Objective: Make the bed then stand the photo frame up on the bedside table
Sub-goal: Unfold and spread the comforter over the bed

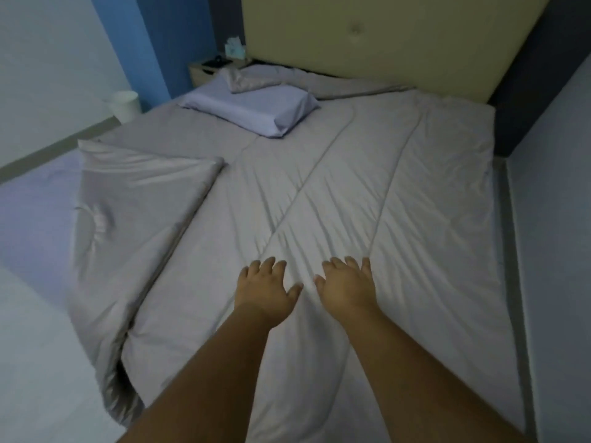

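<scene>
A grey quilted duvet (367,174) covers most of the bed; its left part is folded back in a crumpled flap (134,199) that hangs over the bed's left side. My left hand (265,287) and my right hand (347,287) lie palm down, side by side, fingers spread flat on the duvet near the foot of the bed. A pale lilac pillow (252,107) lies at the head on the left, with a grey pillow (252,79) behind it. The wooden bedside table (200,71) stands at the far left of the headboard; a dark object (216,62) lies flat on it.
A beige padded headboard (367,36) backs the bed. On the bedside table stands a small teal box (235,47). A white bin (124,105) sits on the floor by the blue wall. A wall runs close along the bed's right side.
</scene>
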